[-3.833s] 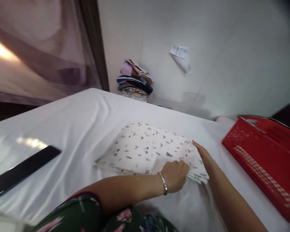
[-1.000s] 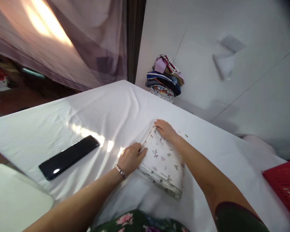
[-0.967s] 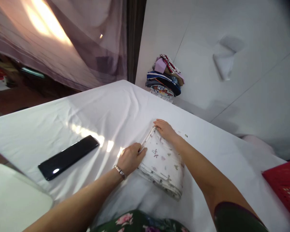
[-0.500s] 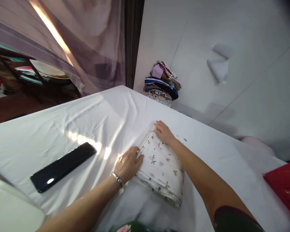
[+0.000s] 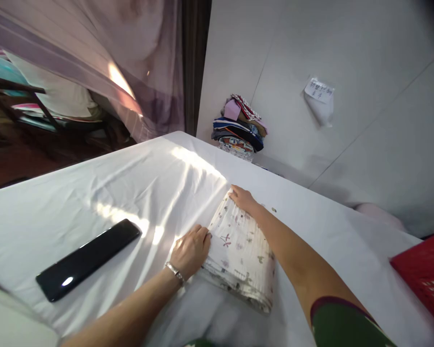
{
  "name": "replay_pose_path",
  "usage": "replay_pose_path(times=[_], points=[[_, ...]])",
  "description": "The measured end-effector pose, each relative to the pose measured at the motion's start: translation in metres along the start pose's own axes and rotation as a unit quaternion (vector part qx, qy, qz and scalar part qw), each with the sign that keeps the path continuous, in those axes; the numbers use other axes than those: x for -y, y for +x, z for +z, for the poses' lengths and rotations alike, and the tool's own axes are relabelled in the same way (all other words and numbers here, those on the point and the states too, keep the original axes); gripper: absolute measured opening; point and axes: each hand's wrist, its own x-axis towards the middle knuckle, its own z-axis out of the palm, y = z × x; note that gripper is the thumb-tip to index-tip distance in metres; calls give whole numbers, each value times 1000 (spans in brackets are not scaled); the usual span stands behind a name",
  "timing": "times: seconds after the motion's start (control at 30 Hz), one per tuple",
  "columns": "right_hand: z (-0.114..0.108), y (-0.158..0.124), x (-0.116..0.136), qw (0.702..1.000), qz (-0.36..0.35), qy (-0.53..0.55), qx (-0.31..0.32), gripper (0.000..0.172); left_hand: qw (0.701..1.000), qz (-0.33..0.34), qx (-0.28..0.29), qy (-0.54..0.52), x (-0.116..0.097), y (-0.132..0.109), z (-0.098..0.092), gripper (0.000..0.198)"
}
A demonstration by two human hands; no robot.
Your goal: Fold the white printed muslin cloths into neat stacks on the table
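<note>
A folded white cloth [image 5: 238, 250] with a small leaf and flower print lies on the white-covered table, its layers showing along the near edge. My left hand [image 5: 192, 248], a metal bracelet at its wrist, is closed on the left edge of the cloth, thumb against the side. At the far corner, my right hand [image 5: 241, 196] has its fingers curled round the edge; part of them is hidden. My right forearm passes along the right side of the cloth.
A long glossy black object [image 5: 88, 260] lies on the table at left. A stack of folded clothes [image 5: 238, 127] stands past the far edge, by the wall. A red plastic basket [image 5: 425, 270] is at right. Sheer curtains [image 5: 148, 62] hang at upper left.
Both hands' fingers have closed more on the cloth's edges, and the left thumb has drawn in. The curtain has shifted, showing more behind it, and a new sunlit patch lies on the table.
</note>
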Motion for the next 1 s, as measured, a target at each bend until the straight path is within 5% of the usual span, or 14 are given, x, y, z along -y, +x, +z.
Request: replay_pose_path(times=[0.13, 0.3, 0.4, 0.53, 0.7, 0.87, 0.93, 1.0], points=[[4, -10, 4, 999, -2, -34, -30, 49, 1000, -1, 1, 4, -1, 0, 0, 30], [11, -12, 16, 997, -14, -48, 62, 53, 1000, -3, 9, 4, -1, 1, -2, 32], [4, -19, 26, 997, -2, -41, 65, 55, 1000, -1, 21, -2, 0, 1, -3, 33], [7, -62, 52, 997, -76, -18, 17, 56, 1000, 11, 11, -9, 2, 0, -3, 35], [13, -119, 84, 985, -156, 46, 57, 51, 1000, 16, 11, -4, 2, 1, -3, 32], [-26, -154, 58, 989, -82, 105, -66, 56, 1000, -7, 18, 1, 0, 1, -5, 41], [-32, -174, 31, 979, 13, 144, -147, 58, 1000, -12, 18, 7, 0, 1, -6, 42], [-27, -198, 7, 933, 159, 245, -210, 64, 1000, -18, 18, 9, -1, 3, -6, 42]])
